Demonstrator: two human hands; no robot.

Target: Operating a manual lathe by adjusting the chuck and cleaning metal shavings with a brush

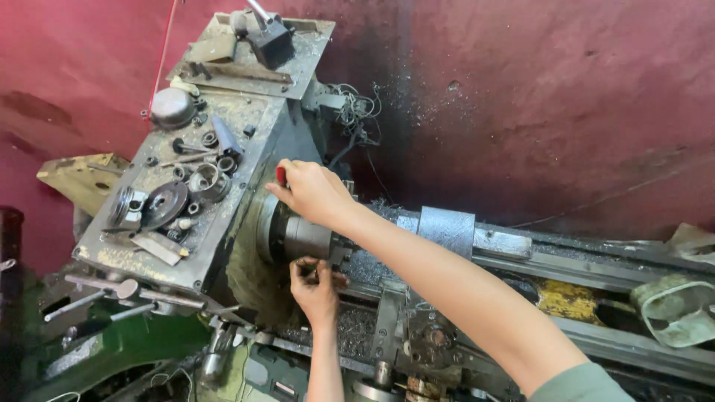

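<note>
Two hands, right hand (pixel 313 192) and left hand (pixel 314 286), flank one lathe chuck (pixel 287 237).

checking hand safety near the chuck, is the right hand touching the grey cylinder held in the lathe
Cannot tell. In the head view the right hand arches just over the grey cylinder, hiding any contact; its fingers pinch a small red thing.

No packages, labels, signs or screens visible anywhere in this view.
</note>
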